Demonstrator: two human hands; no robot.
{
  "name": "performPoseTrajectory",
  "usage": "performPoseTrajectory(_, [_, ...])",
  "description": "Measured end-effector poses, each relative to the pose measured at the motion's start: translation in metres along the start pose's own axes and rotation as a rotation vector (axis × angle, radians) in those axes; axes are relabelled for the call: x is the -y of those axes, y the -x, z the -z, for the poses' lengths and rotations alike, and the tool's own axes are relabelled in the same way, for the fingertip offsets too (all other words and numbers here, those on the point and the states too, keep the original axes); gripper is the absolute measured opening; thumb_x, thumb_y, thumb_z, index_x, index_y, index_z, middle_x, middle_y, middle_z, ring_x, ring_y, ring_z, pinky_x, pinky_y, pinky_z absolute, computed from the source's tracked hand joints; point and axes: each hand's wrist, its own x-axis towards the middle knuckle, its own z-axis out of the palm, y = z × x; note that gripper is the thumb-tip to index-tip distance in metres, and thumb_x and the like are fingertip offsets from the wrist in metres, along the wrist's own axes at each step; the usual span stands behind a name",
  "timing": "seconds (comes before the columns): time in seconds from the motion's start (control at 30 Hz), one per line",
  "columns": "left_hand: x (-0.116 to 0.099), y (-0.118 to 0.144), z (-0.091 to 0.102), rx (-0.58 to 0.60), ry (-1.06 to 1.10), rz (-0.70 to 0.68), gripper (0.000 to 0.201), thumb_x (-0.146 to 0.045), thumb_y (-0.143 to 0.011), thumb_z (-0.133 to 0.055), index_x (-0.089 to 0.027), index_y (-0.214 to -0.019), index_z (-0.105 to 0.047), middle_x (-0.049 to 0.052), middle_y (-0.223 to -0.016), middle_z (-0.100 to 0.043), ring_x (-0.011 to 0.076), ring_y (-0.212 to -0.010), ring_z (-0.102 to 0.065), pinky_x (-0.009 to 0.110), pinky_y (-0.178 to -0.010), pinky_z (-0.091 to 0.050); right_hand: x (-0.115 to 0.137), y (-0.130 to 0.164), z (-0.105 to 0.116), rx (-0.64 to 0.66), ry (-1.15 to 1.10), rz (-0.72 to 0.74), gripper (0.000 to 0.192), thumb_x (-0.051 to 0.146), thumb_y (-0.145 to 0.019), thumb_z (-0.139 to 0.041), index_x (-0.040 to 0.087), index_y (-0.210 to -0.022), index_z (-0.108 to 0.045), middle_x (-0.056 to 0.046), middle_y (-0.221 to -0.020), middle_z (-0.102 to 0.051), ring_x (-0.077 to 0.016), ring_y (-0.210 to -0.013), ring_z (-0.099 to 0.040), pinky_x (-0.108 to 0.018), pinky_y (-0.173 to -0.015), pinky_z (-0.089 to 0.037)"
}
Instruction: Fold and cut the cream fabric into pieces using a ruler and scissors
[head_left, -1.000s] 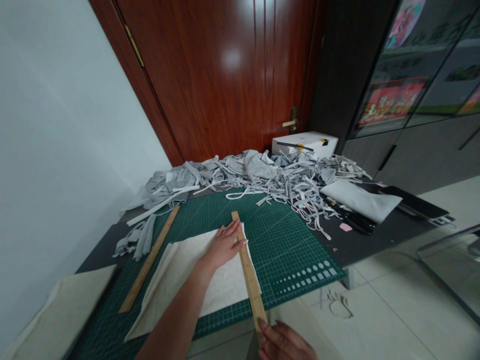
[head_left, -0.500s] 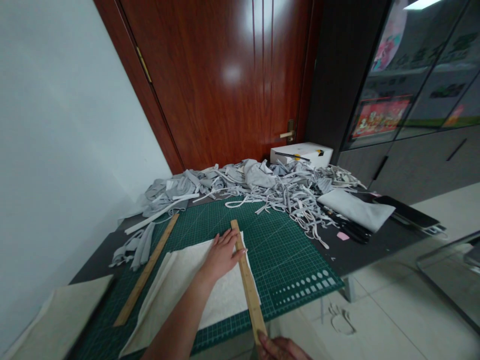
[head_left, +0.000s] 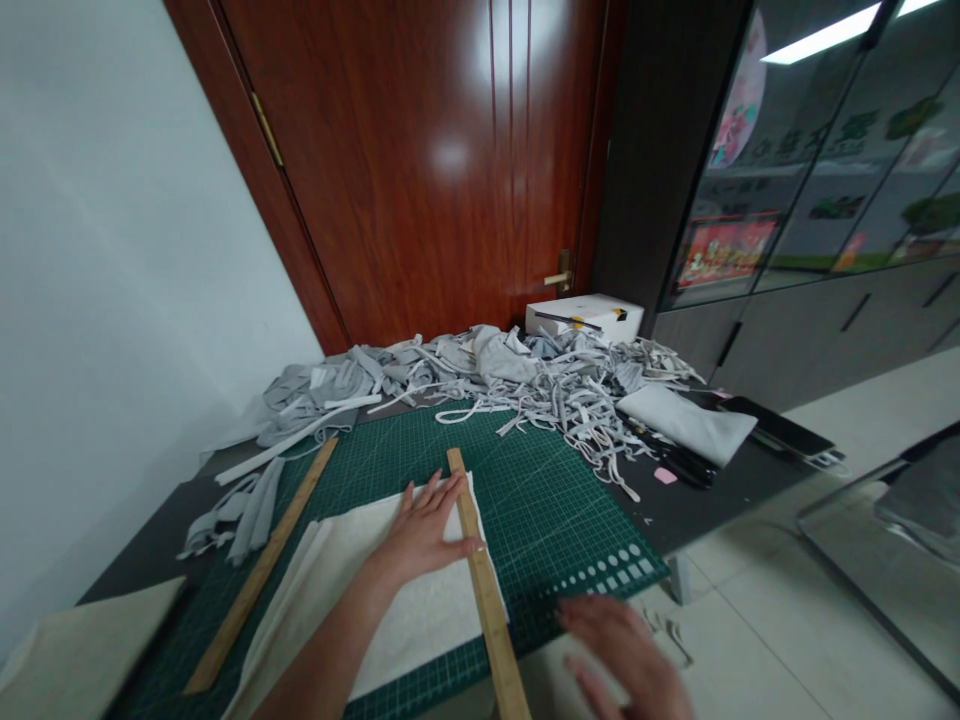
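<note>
The right hand has let go of the ruler's near end and now hangs open, blurred, beside it. The left hand still presses flat on the cloth, fingertips against the ruler; so the ruler is now held only by that hand.

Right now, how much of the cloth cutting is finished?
Lots looks done: a big heap of grey strips lies at the back of the table. In hand: the left hand presses a wooden ruler along the edge of white cloth on the green mat. The right hand is open, off the ruler. That white cloth looks uncut.
</note>
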Motion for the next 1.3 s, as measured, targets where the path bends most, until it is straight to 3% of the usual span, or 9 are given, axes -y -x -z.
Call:
performPoseTrajectory(0.1, [-0.003,0.001,0.000,-0.009,-0.009,0.009,0.092,-0.075,-0.079,-0.041,-0.028,-0.151,-0.010,0.004,-0.156,-0.015,0.0320,-0.143,-0.010,0.060,-0.111,-0.007,-0.038,-0.039,0.068,-0.315,0.569,-0.042,0.029,0.032,-0.087,-0.052,0.020,-0.108,-0.068,-0.013,-0.108,-0.069,-0.0284,-0.098,-0.064,-0.043,-0.087,-0.052])
performPoseTrajectory(0.23, [-0.006,0.003,0.002,-0.016,-0.009,0.015,0.091,-0.075,-0.079,-0.043,-0.028,-0.150,-0.012,0.004,-0.156,-0.016,0.0326,-0.142,-0.012,0.060,-0.111,-0.010,-0.102,-0.081,0.125,-0.289,0.949,-0.304,0.038,0.025,-0.083,-0.047,0.007,-0.109,-0.067,-0.022,-0.109,-0.065,-0.0334,-0.098,-0.062,-0.044,-0.087,-0.048])
performPoseTrajectory(0.4, [-0.007,0.004,0.002,-0.022,-0.012,0.012,0.091,-0.076,-0.079,-0.042,-0.029,-0.150,-0.013,0.004,-0.156,-0.016,0.0326,-0.142,-0.012,0.060,-0.111,-0.011,-0.144,-0.097,0.140,-0.176,0.987,-0.379,0.034,0.025,-0.087,-0.044,0.011,-0.101,-0.071,-0.020,-0.100,-0.068,-0.0301,-0.088,-0.065,-0.040,-0.080,-0.048])
performPoseTrajectory(0.7, [-0.004,0.004,0.004,0.012,0.031,-0.007,0.094,-0.076,-0.078,-0.042,-0.027,-0.151,-0.009,0.006,-0.156,-0.013,0.0323,-0.143,-0.009,0.059,-0.112,-0.006,-0.146,-0.102,0.155,-0.100,0.954,-0.318,0.029,0.036,-0.085,-0.053,0.016,-0.086,-0.074,-0.013,-0.095,-0.068,-0.0237,-0.082,-0.066,-0.031,-0.076,-0.049])
performPoseTrajectory(0.87, [-0.006,0.005,0.011,0.076,0.065,-0.009,0.103,-0.078,-0.073,-0.048,-0.025,-0.151,-0.007,0.007,-0.156,-0.011,0.0330,-0.143,-0.007,0.060,-0.112,-0.005,-0.129,-0.099,0.145,-0.031,1.080,-0.175,0.034,0.029,-0.091,-0.042,0.014,-0.088,-0.072,-0.015,-0.100,-0.067,-0.0254,-0.089,-0.065,-0.033,-0.073,-0.050])
performPoseTrajectory(1.0, [-0.004,0.004,0.008,0.070,0.079,-0.007,0.107,-0.080,-0.070,-0.048,-0.024,-0.151,-0.005,0.006,-0.157,-0.010,0.0339,-0.143,-0.007,0.060,-0.112,-0.003,-0.083,-0.118,0.124,-0.112,0.987,-0.336,0.034,0.030,-0.092,-0.038,0.013,-0.090,-0.068,-0.015,-0.088,-0.070,-0.0285,-0.078,-0.067,-0.034,-0.059,-0.049])
performPoseTrajectory(1.07, [-0.003,0.003,0.005,0.064,0.080,-0.008,0.109,-0.082,-0.069,-0.048,-0.025,-0.151,-0.005,0.006,-0.157,-0.010,0.0343,-0.143,-0.008,0.061,-0.112,-0.003,-0.051,-0.136,0.100,-0.126,0.690,-0.403,0.030,0.032,-0.090,-0.044,0.014,-0.090,-0.067,-0.011,-0.076,-0.071,-0.0255,-0.069,-0.068,-0.032,-0.059,-0.050])
performPoseTrajectory(1.17, [-0.002,0.003,0.003,0.053,0.079,-0.003,0.110,-0.083,-0.068,-0.047,-0.025,-0.151,-0.006,0.005,-0.157,-0.011,0.0345,-0.143,-0.009,0.062,-0.111,-0.003,-0.012,-0.166,0.046,0.085,-0.030,-0.486,0.023,0.025,-0.088,-0.046,0.012,-0.089,-0.066,-0.009,-0.081,-0.072,-0.0193,-0.068,-0.069,-0.026,-0.056,-0.053])
performPoseTrajectory(1.3, [-0.004,0.004,0.003,0.051,0.081,0.002,0.109,-0.083,-0.068,-0.047,-0.024,-0.151,-0.008,0.006,-0.156,-0.012,0.0350,-0.142,-0.009,0.063,-0.111,-0.002,0.007,-0.199,-0.026,0.255,-0.166,-0.498,0.015,0.011,-0.078,-0.056,0.014,-0.089,-0.067,0.000,-0.068,-0.069,-0.0133,-0.057,-0.066,-0.021,-0.049,-0.054])
